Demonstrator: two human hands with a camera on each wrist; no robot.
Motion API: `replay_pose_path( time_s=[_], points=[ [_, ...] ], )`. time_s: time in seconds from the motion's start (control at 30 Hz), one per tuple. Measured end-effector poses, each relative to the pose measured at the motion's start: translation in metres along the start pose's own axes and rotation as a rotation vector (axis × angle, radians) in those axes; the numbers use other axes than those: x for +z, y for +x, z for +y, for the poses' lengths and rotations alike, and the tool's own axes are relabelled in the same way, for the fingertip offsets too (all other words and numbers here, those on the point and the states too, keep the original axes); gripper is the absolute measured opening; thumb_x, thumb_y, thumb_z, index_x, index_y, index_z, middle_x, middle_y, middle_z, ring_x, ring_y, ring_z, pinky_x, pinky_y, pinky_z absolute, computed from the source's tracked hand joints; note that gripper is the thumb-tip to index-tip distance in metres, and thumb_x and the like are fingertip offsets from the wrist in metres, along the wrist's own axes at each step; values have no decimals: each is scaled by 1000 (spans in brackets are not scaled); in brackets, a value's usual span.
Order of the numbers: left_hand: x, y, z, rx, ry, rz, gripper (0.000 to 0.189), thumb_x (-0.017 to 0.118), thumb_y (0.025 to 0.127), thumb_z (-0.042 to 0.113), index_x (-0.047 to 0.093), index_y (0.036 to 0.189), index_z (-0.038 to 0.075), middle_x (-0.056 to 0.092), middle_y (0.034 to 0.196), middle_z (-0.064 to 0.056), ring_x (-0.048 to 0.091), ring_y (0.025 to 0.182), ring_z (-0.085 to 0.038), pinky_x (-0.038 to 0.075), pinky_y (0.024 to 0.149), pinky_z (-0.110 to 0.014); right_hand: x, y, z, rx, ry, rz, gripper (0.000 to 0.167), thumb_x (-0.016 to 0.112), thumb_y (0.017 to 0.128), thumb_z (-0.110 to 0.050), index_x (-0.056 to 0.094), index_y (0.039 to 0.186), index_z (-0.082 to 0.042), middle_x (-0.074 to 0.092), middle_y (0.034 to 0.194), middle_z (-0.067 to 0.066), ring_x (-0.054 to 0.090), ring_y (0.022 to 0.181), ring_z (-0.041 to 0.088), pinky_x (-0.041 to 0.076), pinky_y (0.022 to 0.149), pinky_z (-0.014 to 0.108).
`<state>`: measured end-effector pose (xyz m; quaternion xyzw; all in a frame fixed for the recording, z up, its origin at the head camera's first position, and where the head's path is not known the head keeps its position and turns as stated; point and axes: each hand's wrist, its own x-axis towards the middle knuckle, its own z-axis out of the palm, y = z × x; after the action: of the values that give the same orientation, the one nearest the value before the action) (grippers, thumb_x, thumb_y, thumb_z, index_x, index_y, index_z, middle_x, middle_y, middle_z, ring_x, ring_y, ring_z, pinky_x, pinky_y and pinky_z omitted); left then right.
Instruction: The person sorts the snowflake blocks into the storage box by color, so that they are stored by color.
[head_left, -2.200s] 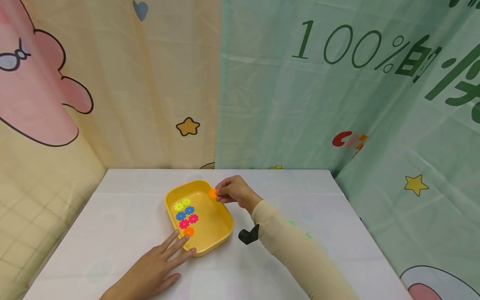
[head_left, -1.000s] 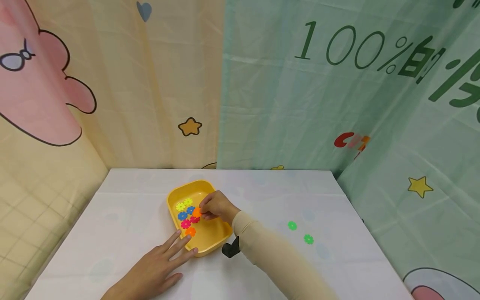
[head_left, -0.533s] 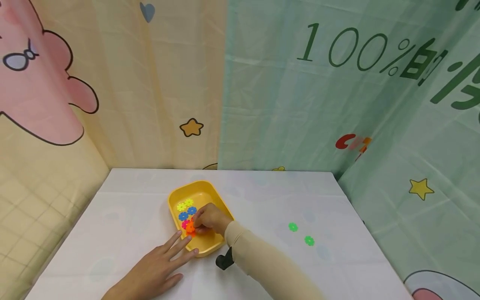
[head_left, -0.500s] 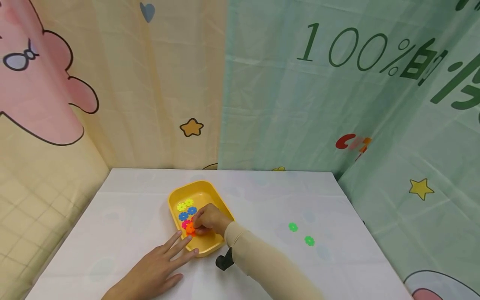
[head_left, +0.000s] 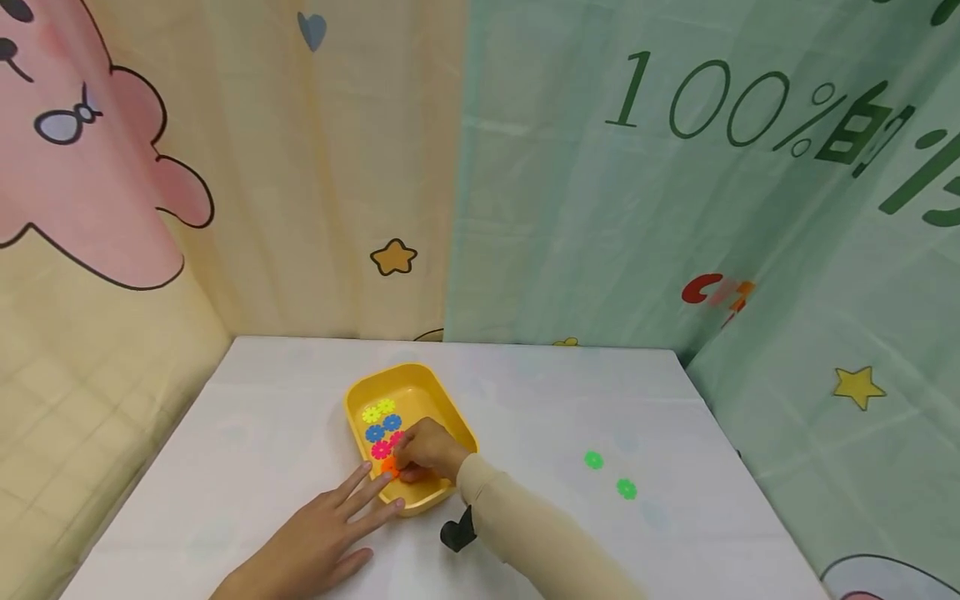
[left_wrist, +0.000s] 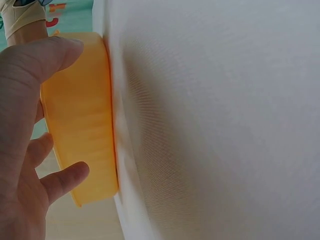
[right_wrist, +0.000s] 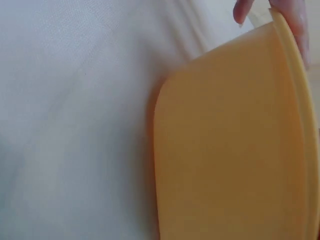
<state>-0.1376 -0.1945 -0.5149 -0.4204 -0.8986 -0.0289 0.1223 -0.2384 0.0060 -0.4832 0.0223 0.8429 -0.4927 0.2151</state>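
A yellow tray sits on the white-covered table. My left hand has its fingers spread, the tips at the tray's near left rim; in the left wrist view its thumb lies along the outer wall. My right hand reaches down inside the tray and pinches an orange flower-shaped disc, low beside the other orange one, which it mostly overlaps. Further back in the tray lie pairs of pink discs, blue discs and yellow discs. The right wrist view shows the tray's outer wall and hides the fingertips.
Two green flower-shaped discs lie on the table right of the tray. A black piece shows at the right wrist. Printed curtains stand behind the table and along its sides.
From over the tray's far right rim, my right hand has come down and nearer with the orange disc, to beside the other orange one. My left hand stays at the rim. The view has shifted slightly.
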Motion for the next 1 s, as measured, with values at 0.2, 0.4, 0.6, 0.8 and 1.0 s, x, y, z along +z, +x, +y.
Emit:
replay_pose_path(
  time_s=[0.2, 0.4, 0.6, 0.8, 1.0],
  points=[
    [0, 2, -1, -6, -22, -9, 80, 78, 86, 46, 41, 156, 38, 44, 159, -6, 39, 146, -36, 58, 91, -45, -16, 0, 5, -9, -19, -9, 4, 73, 89, 1, 71, 85, 2, 68, 71, 10, 66, 57, 19, 60, 60, 27],
    [3, 1, -1, 5, -8, 37, 79, 80, 84, 44, 45, 154, 36, 47, 158, -6, 40, 145, -36, 58, 91, -43, -23, 1, 10, 3, -35, -3, 5, 71, 91, 0, 71, 86, 1, 67, 70, 8, 63, 55, 16, 60, 60, 27],
    [5, 1, -1, 20, 17, 97, 81, 82, 81, 43, 46, 154, 36, 49, 156, -5, 41, 144, -35, 58, 89, -41, -22, 4, 9, -32, -20, 69, 4, 67, 90, 3, 70, 90, 0, 62, 71, 6, 61, 55, 16, 60, 61, 27],
    [5, 1, 0, 41, 15, 95, 83, 82, 81, 43, 44, 155, 34, 48, 156, -6, 44, 142, -38, 59, 88, -42, -17, 8, 12, -54, -85, 128, 5, 66, 88, 3, 69, 86, -1, 60, 68, 6, 58, 54, 18, 59, 58, 27],
    [2, 2, 0, 39, 11, 93, 82, 82, 81, 42, 45, 154, 35, 48, 156, -6, 43, 142, -38, 59, 87, -43, -16, 11, 12, -35, -100, 135, 6, 68, 90, 1, 69, 85, -2, 61, 68, 6, 59, 53, 18, 58, 56, 26]
  ],
)
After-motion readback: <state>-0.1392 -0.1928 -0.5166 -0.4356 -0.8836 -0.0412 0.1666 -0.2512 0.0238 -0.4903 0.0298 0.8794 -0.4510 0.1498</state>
